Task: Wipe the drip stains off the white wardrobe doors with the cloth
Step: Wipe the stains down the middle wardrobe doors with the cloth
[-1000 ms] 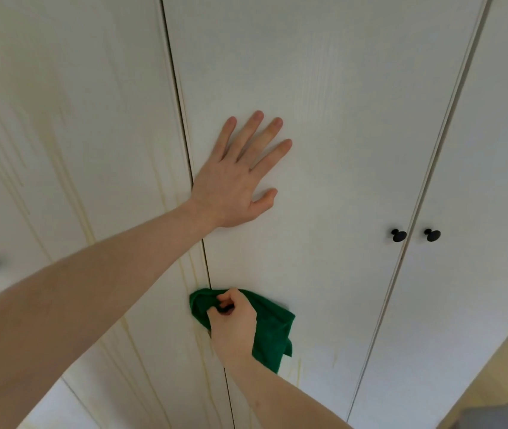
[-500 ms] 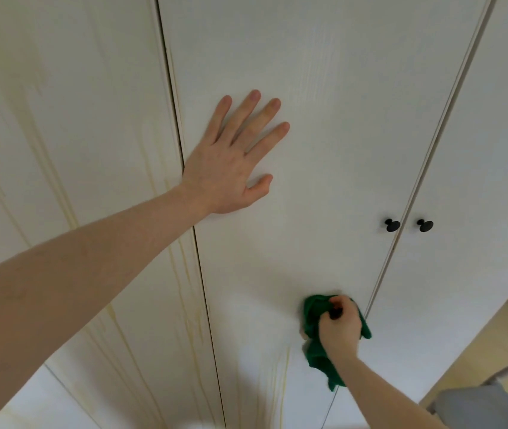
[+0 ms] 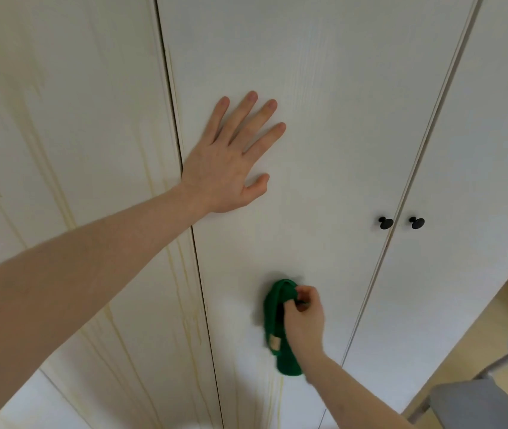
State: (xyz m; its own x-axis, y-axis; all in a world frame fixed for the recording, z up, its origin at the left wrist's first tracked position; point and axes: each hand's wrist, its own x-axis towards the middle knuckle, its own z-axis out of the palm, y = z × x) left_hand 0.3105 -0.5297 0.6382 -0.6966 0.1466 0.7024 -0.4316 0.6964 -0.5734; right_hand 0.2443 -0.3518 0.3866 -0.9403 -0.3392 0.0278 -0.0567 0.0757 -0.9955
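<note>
White wardrobe doors fill the view. My left hand (image 3: pixel 231 156) lies flat with spread fingers on the middle door (image 3: pixel 324 88). Lower on that same door, my right hand (image 3: pixel 304 320) grips a bunched green cloth (image 3: pixel 276 317) and holds it against the wood. A small tan label shows on the cloth. Yellowish drip stains (image 3: pixel 184 292) run down the left door (image 3: pixel 70 103) beside the gap. Fainter streaks (image 3: pixel 274 400) show on the middle door below the cloth.
Two black knobs (image 3: pixel 386 223) (image 3: pixel 416 222) sit either side of the gap to the right door (image 3: pixel 488 150). A grey seat (image 3: pixel 488 404) stands at the lower right on a pale wooden floor (image 3: pixel 475 332).
My right hand swept the cloth from the left gap across to the right, then back toward the middle of the door. My left hand stays flat on the door.
</note>
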